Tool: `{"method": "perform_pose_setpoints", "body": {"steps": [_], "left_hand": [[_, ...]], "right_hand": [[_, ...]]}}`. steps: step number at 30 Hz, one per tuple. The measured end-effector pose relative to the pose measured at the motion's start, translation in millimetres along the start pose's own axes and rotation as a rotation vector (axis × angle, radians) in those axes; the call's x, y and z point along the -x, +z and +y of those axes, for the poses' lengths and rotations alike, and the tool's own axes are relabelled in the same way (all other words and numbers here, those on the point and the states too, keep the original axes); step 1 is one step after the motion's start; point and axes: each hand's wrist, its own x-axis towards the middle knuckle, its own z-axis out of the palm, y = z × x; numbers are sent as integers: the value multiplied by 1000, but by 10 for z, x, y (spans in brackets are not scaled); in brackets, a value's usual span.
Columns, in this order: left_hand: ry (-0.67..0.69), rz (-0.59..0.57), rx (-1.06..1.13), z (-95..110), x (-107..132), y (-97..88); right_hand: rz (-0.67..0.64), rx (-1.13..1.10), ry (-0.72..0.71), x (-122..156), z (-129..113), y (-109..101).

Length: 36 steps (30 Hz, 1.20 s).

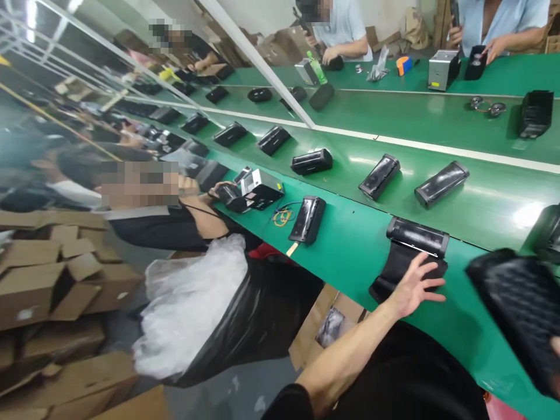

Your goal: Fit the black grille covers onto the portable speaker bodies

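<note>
Black case (510,315), blurred and tilted, is showing at the right of your view, in front of the green table (345,248). Your right hand (556,350) is holding it by the side, with only a little of the fingers showing at the edge. Your left hand (413,289) is reaching over the table with its fingers spreading wide and gripping nothing; it is hovering over or resting on a dark, soft-looking piece (389,271), and you cannot tell which from this angle. Just beyond that piece, a shiny black speaker (417,236) is lying on its side. Farther left, another speaker (308,219) is lying on the table, with a yellow cord (283,217) and a grey box (262,189) sitting near it. Past the table, a row of similar speakers is lying along the green belt (347,175). To your left, a co-worker (205,219) in a dark top is handling a dark object beside the grey box, and a sack (275,315) is standing nearby, with clear plastic (192,309) bulging from it.
</note>
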Motion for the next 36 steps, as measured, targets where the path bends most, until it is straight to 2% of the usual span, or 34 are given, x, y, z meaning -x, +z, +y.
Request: {"method": "perform_pose_setpoints", "body": {"steps": [2,5,7,9,11,12,14,16,18,20,22,24,26,28,30,31,33,36], "left_hand": [[146,83,115,295,261,-343],[351,370,254,784,522,-1015],[339,619,334,1105,536,-1428],[322,757,375,1365,453,-1719],[284,795,346,1525,367,-1897],[285,804,314,1567,344,-1974],[315,860,201,1603,317,-2175],[347,891,35,1601,240,-2450],[329,897,-100,1588,86,-2680],[283,897,-184,1596,-60,-2729],[245,960,-228,1642,-118,-2573],[231,1089,-249,1697,-87,-2304],[193,1200,-284,1720,-21,-2064],[199,1179,-302,1688,41,-1957],[211,1101,-194,1601,101,-1977],[244,1093,-136,1542,130,-2011],[294,1111,-69,1406,183,-2083],[335,1180,-77,1196,247,-2136]], "right_hand": [[-105,-15,-45,-91,-145,592],[-386,12,-143,-461,-340,1863],[-489,14,-152,-764,-422,2709],[-516,-11,-55,-1022,-453,3352],[-624,-37,19,-1181,-439,3743],[-702,-31,43,-1224,-419,3863],[-733,32,74,-1272,-358,4002],[-608,140,74,-1307,-298,4026],[-537,223,92,-1286,-284,3917],[-520,260,112,-1122,-336,3676],[-576,215,84,-801,-422,3315],[-628,113,14,-421,-477,2844],[-498,112,-21,-132,-435,2300],[-283,223,31,-19,-256,1784],[-103,352,101,-25,27,1407],[-65,411,131,-34,179,1290],[-80,505,164,-13,440,1197],[-206,578,84,101,667,1343]]}}
